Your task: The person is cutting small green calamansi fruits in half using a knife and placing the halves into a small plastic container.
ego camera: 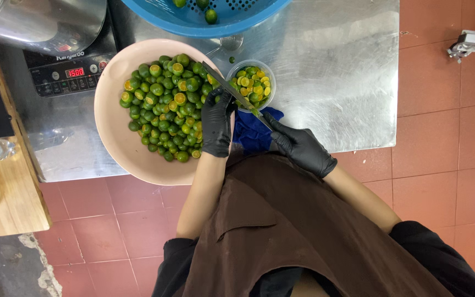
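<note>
My left hand (216, 122), in a black glove, rests at the right rim of a wide pink basin (114, 137) heaped with small green citrus fruits, some cut in half (166, 104). Its fingertips pinch something small near the knife; I cannot tell what. My right hand (301, 147), also black-gloved, grips the handle of a long knife (232, 88) whose blade slants up-left over the basin's edge. Just behind the blade stands a small clear bowl (252, 84) of cut halves. A blue cloth (251, 132) lies between my hands.
A steel table (336, 71) carries everything. A blue perforated basket (221, 19) with a few fruits sits at the top edge. An induction cooker (67, 74) with a steel pot (39, 22) stands at left, beside a wooden shelf (12, 192) with bottles. Red floor tiles surround.
</note>
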